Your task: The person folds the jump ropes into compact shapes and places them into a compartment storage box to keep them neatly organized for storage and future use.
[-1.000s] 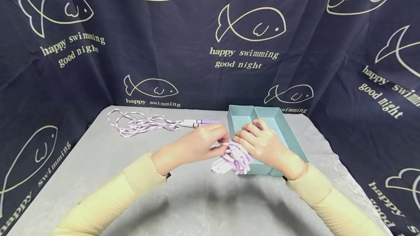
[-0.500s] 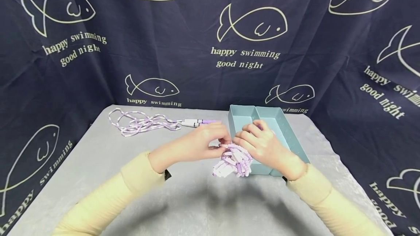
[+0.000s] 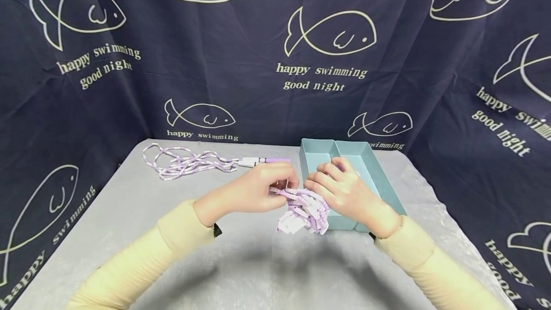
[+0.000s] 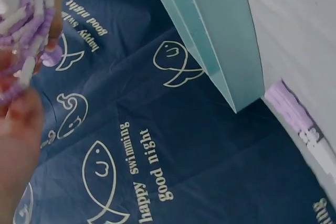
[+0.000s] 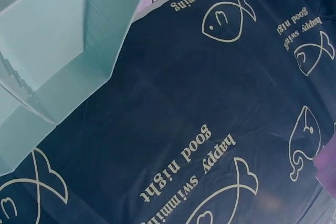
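I see the grey table (image 3: 241, 257) spread between both forearms down to the lower edge of the view; its far edge meets the dark curtain (image 3: 254, 61). The divided teal box (image 3: 389, 195) limits me on the right, its far wall close to that curtain. A looped beaded rope (image 3: 187, 164) lies far left, its handles (image 3: 249, 162) reaching toward the box (one purple end sits near the wall). The bunched beaded rope (image 3: 307, 210) is held up, overlapping the box's near left corner in the head view. My right hand (image 3: 344, 188), wrist bent inward, grasps that bunch; my left hand (image 3: 258, 188) pinches a strand.
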The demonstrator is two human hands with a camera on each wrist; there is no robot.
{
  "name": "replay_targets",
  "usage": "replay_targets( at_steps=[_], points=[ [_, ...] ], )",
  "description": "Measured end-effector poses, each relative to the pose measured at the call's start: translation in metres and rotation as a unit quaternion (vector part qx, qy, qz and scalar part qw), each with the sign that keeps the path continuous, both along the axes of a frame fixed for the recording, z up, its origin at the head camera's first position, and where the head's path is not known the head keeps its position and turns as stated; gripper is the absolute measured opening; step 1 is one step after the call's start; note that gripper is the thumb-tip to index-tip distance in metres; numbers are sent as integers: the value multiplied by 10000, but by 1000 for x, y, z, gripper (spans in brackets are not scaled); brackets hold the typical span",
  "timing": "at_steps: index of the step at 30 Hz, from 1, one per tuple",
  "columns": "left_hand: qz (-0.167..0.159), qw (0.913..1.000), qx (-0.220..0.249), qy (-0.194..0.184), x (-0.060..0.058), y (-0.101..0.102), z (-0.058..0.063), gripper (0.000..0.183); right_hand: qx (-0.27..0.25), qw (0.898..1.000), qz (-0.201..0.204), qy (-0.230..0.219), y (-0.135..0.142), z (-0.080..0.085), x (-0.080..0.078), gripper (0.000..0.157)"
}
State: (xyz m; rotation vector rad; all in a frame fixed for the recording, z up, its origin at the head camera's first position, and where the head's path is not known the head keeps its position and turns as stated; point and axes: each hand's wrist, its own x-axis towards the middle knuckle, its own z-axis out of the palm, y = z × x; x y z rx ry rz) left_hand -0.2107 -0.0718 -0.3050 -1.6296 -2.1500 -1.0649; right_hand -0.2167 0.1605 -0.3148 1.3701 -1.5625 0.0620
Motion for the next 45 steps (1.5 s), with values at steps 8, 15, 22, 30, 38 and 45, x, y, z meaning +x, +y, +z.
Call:
replay_targets(
  at_steps=[8,15,22,30,38,45],
  points=[
    [-702,9682,-219,-2393,-4,-6,0,25,69,9999,-97,-118,3,-8,-1,18],
    [-793,9519,-30,-2960,-5,-4,-3,17,-58,9999,-34,-154,2,-6,-2,17],
    [-17,9783,34,-2074,1,3,-4,10,-67,9998,-72,-186,2,-3,0,18],
    [695,9947,433,619,5,11,-8,15,68,9999,-79,-59,3,-1,1,19],
    [1053,9846,516,1294,10,14,-8,10,111,9997,-122,162,4,-1,0,18],
    [950,9927,-52,745,11,7,-2,2,158,9989,-321,312,9,-2,-2,20]
  ],
)
